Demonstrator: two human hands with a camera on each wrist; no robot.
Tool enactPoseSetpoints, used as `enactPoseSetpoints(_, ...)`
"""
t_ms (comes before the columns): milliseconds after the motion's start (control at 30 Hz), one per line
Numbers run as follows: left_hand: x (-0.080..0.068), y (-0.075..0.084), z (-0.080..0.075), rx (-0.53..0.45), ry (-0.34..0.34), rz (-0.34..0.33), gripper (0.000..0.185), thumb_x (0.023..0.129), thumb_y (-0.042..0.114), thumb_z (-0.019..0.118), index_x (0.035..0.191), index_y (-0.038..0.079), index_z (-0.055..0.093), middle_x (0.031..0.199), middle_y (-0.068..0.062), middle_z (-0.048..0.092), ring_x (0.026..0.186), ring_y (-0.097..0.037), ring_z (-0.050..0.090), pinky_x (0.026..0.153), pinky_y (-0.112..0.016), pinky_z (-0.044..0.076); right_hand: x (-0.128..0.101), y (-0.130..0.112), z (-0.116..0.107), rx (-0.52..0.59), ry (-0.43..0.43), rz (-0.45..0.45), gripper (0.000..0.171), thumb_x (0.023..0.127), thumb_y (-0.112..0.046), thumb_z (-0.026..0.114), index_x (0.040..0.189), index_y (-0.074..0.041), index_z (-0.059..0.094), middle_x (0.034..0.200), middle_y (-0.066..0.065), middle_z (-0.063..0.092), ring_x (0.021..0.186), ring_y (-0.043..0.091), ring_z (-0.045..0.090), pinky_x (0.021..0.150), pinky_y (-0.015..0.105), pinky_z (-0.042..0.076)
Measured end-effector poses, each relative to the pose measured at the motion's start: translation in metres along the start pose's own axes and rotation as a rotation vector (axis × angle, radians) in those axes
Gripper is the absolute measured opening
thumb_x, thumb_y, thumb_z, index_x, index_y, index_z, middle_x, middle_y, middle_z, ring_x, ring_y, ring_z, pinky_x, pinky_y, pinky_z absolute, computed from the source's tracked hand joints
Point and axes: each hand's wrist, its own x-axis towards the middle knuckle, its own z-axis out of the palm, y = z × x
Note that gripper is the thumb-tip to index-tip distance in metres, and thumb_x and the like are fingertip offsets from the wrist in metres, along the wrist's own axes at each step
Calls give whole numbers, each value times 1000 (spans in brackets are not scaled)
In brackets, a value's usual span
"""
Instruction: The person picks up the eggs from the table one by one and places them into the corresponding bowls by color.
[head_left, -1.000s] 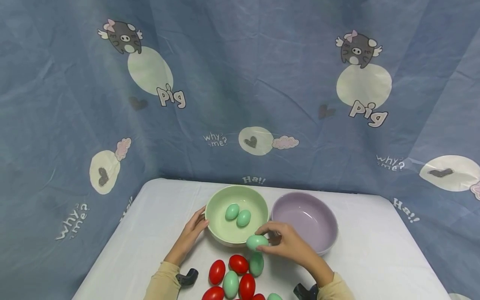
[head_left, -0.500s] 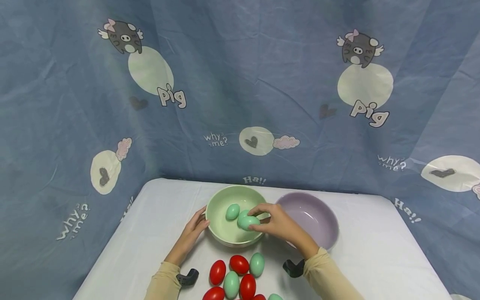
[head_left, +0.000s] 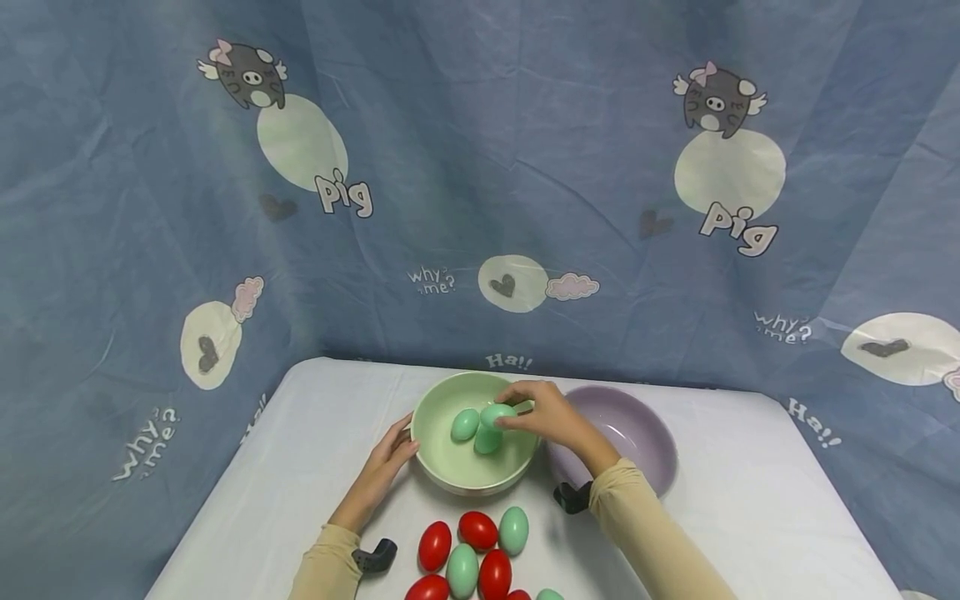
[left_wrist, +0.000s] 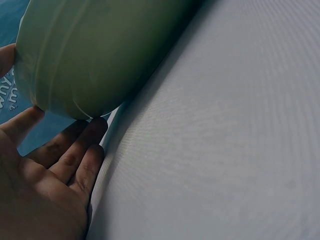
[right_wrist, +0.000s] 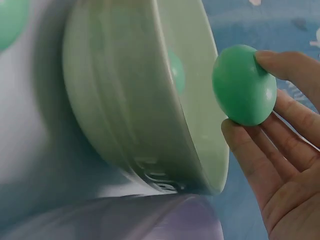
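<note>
Over the pale green bowl [head_left: 435, 467], my right hand [head_left: 543, 412] pinches a green egg [right_wrist: 244, 85] between thumb and fingertips. In the right wrist view the egg is beside the bowl's rim, apart from it. Inside the bowl lie two more green eggs; one egg [head_left: 465, 424] is in plain sight, while the other egg [head_left: 487, 442] is partly covered by the held one in the head view. My left hand [head_left: 382, 462] touches the bowl's left side with loosely extended fingers. Its thumb and fingertips rest against the outer wall in the left wrist view.
A purple bowl [head_left: 656, 442] stands right of the green bowl, with nothing seen in it. Nearer the front, several red eggs [head_left: 478, 530] and green eggs [head_left: 513, 530] lie on the white table [head_left: 750, 500]. Behind hangs a blue printed curtain [head_left: 420, 208].
My right hand has carried the green egg from the green bowl's front right edge up and over its inside. The left hand has stayed at the bowl.
</note>
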Motion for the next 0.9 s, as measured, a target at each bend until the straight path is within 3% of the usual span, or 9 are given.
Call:
enactPoseSetpoints(400,-1,1,0,-10,-8,-3,59,105,39,57,159,24,39,156,-14,53,148,-34,47,125,-57,34,25,8,2,-112,-72,32,37,88,-21,83,119,-1,74,114,11,78,110,27,73,100,45,60)
enactPoseSetpoints(667,-1,2,0,-10,-16,-6,59,105,38,57,159,24,38,156,-13,52,148,-32,47,126,-55,33,38,8,3,-167,-114,15,26,87,-15,83,110,-3,77,105,9,80,101,23,75,93,36,61)
enactPoseSetpoints(900,-1,1,-1,-23,-20,-6,59,105,40,58,159,26,39,156,-12,53,148,-32,47,126,-56,31,50,6,4,-222,-162,74,33,88,-14,82,116,1,75,110,11,79,106,25,74,98,37,60)
